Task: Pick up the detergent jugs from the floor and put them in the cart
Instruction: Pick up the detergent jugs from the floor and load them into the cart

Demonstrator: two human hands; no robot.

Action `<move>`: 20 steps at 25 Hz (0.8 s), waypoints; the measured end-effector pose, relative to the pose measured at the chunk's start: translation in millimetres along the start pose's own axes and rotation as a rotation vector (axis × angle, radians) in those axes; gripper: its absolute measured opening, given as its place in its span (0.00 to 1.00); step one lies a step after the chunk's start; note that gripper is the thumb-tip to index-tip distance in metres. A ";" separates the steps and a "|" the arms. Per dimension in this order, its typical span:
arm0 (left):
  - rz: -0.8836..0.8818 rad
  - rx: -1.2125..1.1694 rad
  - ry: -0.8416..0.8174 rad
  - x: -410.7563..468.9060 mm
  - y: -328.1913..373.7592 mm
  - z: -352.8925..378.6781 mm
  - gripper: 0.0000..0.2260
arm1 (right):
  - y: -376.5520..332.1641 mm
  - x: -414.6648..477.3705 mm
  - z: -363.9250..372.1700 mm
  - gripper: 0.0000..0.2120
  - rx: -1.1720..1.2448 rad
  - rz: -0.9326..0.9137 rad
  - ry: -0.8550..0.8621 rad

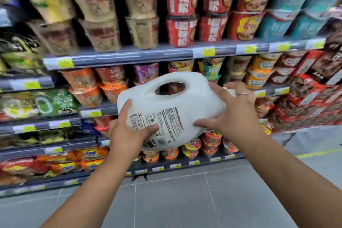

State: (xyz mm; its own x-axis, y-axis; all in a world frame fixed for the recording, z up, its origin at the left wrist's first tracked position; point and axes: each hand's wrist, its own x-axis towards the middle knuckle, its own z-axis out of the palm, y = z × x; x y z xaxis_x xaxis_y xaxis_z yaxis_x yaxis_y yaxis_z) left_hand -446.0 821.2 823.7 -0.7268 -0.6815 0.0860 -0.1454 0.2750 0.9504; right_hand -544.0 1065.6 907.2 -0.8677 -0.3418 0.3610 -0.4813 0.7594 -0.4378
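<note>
A white detergent jug (177,98) with a moulded handle hole and a printed label is held in the air on its side, in front of the shelves at mid-frame. My left hand (127,133) grips its bottom end, thumb across the label and fingers curled round the edge. My right hand (233,111) grips the neck end, thumb under the body, a ring on one finger; it covers the cap. No cart and no other jug are in view.
Store shelves (129,57) packed with instant noodle cups and packets fill the whole background, with yellow price tags along the rails. A red stack of boxes (311,102) stands at the right. Grey tiled floor (175,200) lies below my forearms.
</note>
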 end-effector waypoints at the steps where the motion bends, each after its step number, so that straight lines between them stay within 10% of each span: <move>1: 0.002 -0.012 0.064 -1.9 5.6 -29.9 0.49 | -30.0 5.9 -4.2 0.48 -0.001 -0.058 -0.022; 20: -0.091 0.068 0.946 -123.6 -42.3 -650.0 0.49 | -661.0 -94.4 112.2 0.49 0.351 -0.881 -0.269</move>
State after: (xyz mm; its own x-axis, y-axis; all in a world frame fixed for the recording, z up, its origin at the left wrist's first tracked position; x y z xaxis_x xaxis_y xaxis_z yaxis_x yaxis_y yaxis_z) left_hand 86.3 453.0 967.2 0.1298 -0.9602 0.2471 -0.2354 0.2123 0.9484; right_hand -157.9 533.9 1070.1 -0.1600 -0.8540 0.4951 -0.9412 -0.0193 -0.3374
